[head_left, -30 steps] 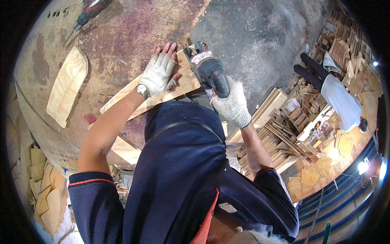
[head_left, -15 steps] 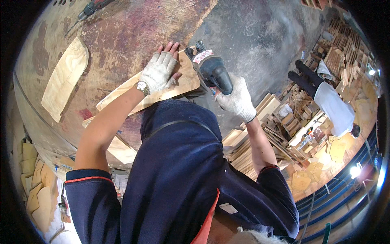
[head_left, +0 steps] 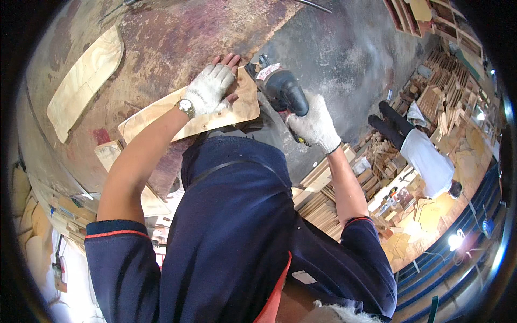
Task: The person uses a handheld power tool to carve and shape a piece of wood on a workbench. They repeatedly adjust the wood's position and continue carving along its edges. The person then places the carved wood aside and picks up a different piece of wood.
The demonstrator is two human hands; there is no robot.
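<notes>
My left hand [head_left: 210, 90], in a white knit glove with bare fingertips and a watch at the wrist, lies flat with fingers spread on a curved plywood piece [head_left: 243, 103]. My gloved right hand [head_left: 315, 121] is wrapped around a black handheld power tool [head_left: 285, 89] with a rounded body and a pale label band. The tool's front end stands at the plywood's right end. Whether it touches the wood I cannot tell, and its exact kind is unclear.
Another curved plywood piece [head_left: 86, 81] lies at left on the worn tabletop [head_left: 161, 48]. A pale board [head_left: 110, 153] sits under my left forearm. Wood strips [head_left: 323, 202] are stacked at right. Beyond them a person in a white shirt [head_left: 428, 161] bends among wood scraps.
My view has shifted, and the drill at the far left has nearly left the frame. Both hands keep their holds; the power tool remains by the plywood's right end.
</notes>
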